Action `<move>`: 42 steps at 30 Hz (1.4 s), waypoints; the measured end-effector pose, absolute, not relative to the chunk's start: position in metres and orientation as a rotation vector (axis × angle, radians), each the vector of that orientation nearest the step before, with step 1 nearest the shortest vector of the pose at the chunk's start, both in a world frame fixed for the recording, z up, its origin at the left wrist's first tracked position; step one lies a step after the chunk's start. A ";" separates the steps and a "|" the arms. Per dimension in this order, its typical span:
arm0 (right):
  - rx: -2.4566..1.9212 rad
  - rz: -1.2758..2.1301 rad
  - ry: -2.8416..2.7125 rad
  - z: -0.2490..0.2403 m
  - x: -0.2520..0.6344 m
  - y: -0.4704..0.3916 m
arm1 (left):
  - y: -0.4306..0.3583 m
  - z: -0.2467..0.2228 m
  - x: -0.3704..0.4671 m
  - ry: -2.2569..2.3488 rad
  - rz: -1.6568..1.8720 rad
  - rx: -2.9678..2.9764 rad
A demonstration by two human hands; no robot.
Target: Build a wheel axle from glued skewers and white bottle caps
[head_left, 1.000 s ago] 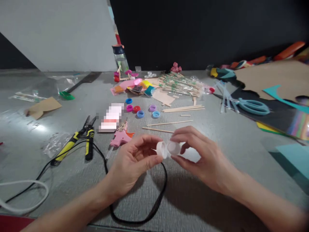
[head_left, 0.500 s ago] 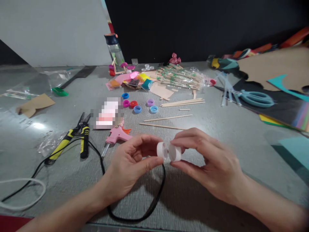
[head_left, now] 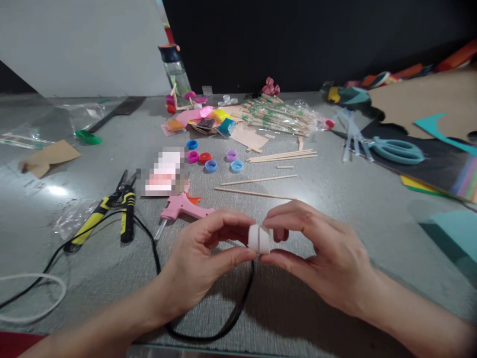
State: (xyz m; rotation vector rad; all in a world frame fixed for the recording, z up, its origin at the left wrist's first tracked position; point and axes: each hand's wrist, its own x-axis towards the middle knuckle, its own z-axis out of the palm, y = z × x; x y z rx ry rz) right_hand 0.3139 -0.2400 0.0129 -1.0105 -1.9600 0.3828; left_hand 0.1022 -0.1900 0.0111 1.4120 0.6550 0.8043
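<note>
Two white bottle caps are held rim to rim above the table, with a thin seam between them. My left hand [head_left: 216, 248] pinches the left white bottle cap [head_left: 254, 238] between thumb and fingers. The right white bottle cap [head_left: 265, 241] is in the grip of my right hand [head_left: 316, 248], thumb below and fingertips above. What lies inside the caps is hidden. Just beyond my left hand lies a pink glue gun [head_left: 184, 205] with a clear glue stick [head_left: 161, 228] at its end. Its black cord [head_left: 238, 313] loops under my hands.
Pliers with yellow-black handles [head_left: 128, 214] lie left. Beyond my hands are coloured caps [head_left: 211, 166], wooden sticks [head_left: 257, 180] and a bag of wrapped sticks [head_left: 276, 117]. Blue scissors [head_left: 398, 150] rest on the right. A water bottle [head_left: 177, 74] stands at the back.
The two white caps, apart and angled before, have come together rim to rim. My right hand's upper fingers have lifted slightly off its cap.
</note>
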 end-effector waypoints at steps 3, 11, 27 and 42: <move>-0.993 0.395 -1.953 0.012 0.314 -0.240 | -0.189 0.011 0.103 0.656 0.813 1.420; -0.984 0.394 -1.975 0.010 0.315 -0.242 | -0.187 0.010 0.102 0.661 0.847 1.497; -0.983 0.397 -2.004 0.011 0.314 -0.240 | -0.185 0.006 0.098 0.623 0.868 1.579; -0.962 0.469 -1.981 0.005 0.313 -0.237 | -0.183 0.003 0.096 0.667 0.872 1.656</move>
